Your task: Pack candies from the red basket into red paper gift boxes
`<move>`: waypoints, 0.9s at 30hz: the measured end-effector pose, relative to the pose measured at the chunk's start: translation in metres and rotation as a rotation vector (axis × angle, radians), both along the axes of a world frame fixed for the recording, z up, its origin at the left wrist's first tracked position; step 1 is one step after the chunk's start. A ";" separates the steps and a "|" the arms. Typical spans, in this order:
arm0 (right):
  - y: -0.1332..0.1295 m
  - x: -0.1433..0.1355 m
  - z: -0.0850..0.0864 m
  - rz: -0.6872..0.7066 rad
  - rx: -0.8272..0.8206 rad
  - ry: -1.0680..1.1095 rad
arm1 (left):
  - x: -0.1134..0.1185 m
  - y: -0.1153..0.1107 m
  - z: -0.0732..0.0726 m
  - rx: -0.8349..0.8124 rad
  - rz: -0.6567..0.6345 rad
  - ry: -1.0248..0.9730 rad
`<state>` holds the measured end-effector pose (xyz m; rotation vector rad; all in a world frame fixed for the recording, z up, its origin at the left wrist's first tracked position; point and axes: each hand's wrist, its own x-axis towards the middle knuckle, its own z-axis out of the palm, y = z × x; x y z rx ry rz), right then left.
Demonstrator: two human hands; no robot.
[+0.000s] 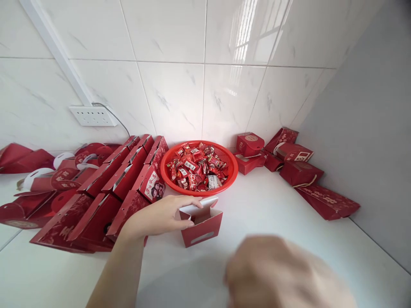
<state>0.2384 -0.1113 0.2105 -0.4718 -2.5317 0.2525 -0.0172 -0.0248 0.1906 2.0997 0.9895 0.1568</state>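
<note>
An open red paper candy box with a white inside stands upright on the white table. My left hand holds its left side, thumb at the near edge and fingers along the far rim. What lies deep inside the box is mostly hidden. Close to the camera at lower right, my right hand is smeared by motion, its fingers unclear; it is apart from the box. Just behind the box sits a red plastic basket heaped with small wrapped candies.
Rows of red paper boxes stand at left, close to my left forearm. Farther left are red boxes with white handles. More boxes lie along the grey wall at right. A socket strip is on the tiled wall.
</note>
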 end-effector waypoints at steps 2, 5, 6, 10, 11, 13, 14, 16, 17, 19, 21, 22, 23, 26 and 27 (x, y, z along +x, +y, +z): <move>0.037 0.006 -0.005 -0.134 -0.052 0.004 | 0.001 0.000 -0.001 0.005 0.005 -0.024; 0.115 0.005 -0.023 -0.563 -0.333 -0.214 | 0.002 -0.001 -0.001 -0.025 0.026 -0.022; 0.141 0.002 -0.030 -0.668 -0.419 -0.363 | 0.002 -0.001 -0.001 -0.032 0.032 -0.021; 0.219 -0.018 -0.058 -0.853 -0.453 -0.463 | -0.001 -0.002 0.001 -0.013 0.041 -0.011; 0.231 -0.023 -0.063 -0.906 -0.441 -0.460 | -0.001 -0.002 0.001 -0.005 0.045 0.003; 0.251 -0.031 -0.072 -0.978 -0.430 -0.452 | -0.003 -0.002 0.001 0.013 0.052 0.021; 0.259 -0.034 -0.076 -0.987 -0.444 -0.458 | -0.004 -0.002 0.000 0.019 0.054 0.021; 0.273 -0.036 -0.084 -0.971 -0.501 -0.481 | -0.004 -0.002 -0.001 0.024 0.051 0.007; 0.279 -0.035 -0.088 -0.956 -0.536 -0.492 | -0.004 -0.001 -0.001 0.022 0.046 0.001; 0.289 -0.033 -0.098 -0.929 -0.596 -0.497 | -0.004 -0.001 -0.002 0.014 0.038 -0.002; 0.294 -0.029 -0.106 -0.914 -0.637 -0.473 | -0.003 0.000 -0.002 0.007 0.040 -0.001; 0.296 -0.027 -0.108 -0.911 -0.649 -0.449 | -0.003 0.000 -0.002 0.004 0.042 0.001; 0.296 -0.025 -0.110 -0.909 -0.655 -0.413 | -0.003 0.000 -0.001 0.003 0.045 0.002; 0.290 -0.021 -0.105 -0.902 -0.628 -0.249 | -0.004 0.000 -0.001 0.015 0.050 0.011; 0.286 -0.020 -0.102 -0.901 -0.606 -0.177 | -0.005 0.000 -0.001 0.027 0.049 0.014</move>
